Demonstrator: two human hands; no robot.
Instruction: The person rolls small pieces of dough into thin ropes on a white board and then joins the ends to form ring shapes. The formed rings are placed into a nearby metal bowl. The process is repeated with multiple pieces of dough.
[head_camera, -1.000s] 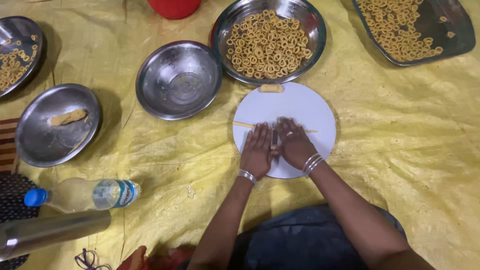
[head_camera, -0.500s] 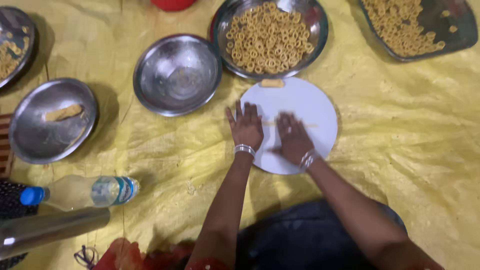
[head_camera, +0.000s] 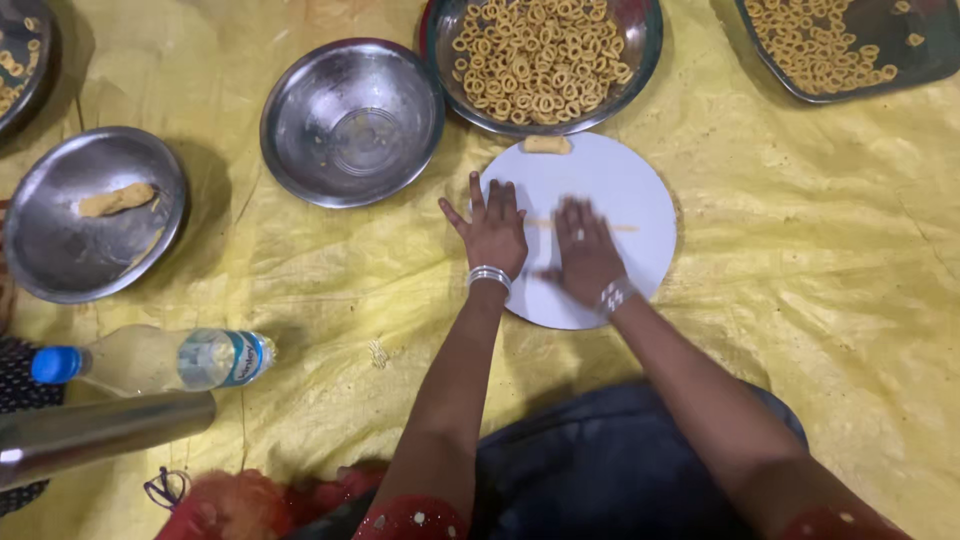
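Note:
A round white board (head_camera: 620, 180) lies on a yellow sheet (head_camera: 800, 260). Both my hands rest flat on it, palms down. My left hand (head_camera: 492, 228) is at the board's left edge with fingers spread. My right hand (head_camera: 585, 250) lies over a thin rolled strand of dough (head_camera: 622, 228) that sticks out from under it on either side. A small lump of dough (head_camera: 547, 145) sits at the board's far edge. Silver bangles ring both wrists.
A steel bowl of dough rings (head_camera: 540, 60) stands beyond the board, an empty steel bowl (head_camera: 352, 120) to its left, a tray of rings (head_camera: 850, 40) far right. A steel plate with a dough piece (head_camera: 95, 225), a plastic bottle (head_camera: 150, 360) and a steel cylinder (head_camera: 100, 435) lie at left.
My hands were together at the board's near middle; they have spread apart and moved outward, the dough strand growing longer beneath them.

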